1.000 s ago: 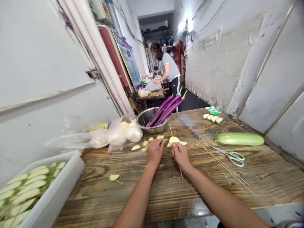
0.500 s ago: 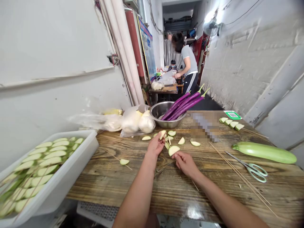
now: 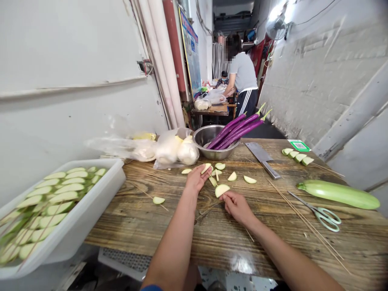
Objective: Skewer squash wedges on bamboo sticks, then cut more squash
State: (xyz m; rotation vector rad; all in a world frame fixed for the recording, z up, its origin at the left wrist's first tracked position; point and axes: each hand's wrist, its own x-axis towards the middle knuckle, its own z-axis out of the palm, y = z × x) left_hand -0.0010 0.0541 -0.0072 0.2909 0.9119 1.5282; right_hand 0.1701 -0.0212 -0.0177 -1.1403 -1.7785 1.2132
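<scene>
At frame centre, the left hand [image 3: 197, 177] holds one slice [image 3: 206, 168]; the right hand [image 3: 238, 207] grips a skewer [image 3: 249, 235] bearing another slice [image 3: 222, 190]; square piercing should avoid splitting.

1. Bowl [image 3: 217, 154]: steel; purple eggplants [image 3: 242, 131] inside, stems projecting past right rim.
2. Bags [image 3: 166, 149]: clear plastic, pale contents, left of bowl.
3. Fan [image 3: 275, 28]: wall-mounted, upper right.
4. Person [image 3: 245, 72]: background, grey top, bent forward.

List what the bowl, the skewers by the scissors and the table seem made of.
Bowl: probably polished stainless steel, given its silvery shine.
Skewers: bamboo or wood, unclear which; thin, straw-coloured, seemingly unvarnished.
Table: wood, apparently varnished; grain shows, light glints.
</scene>
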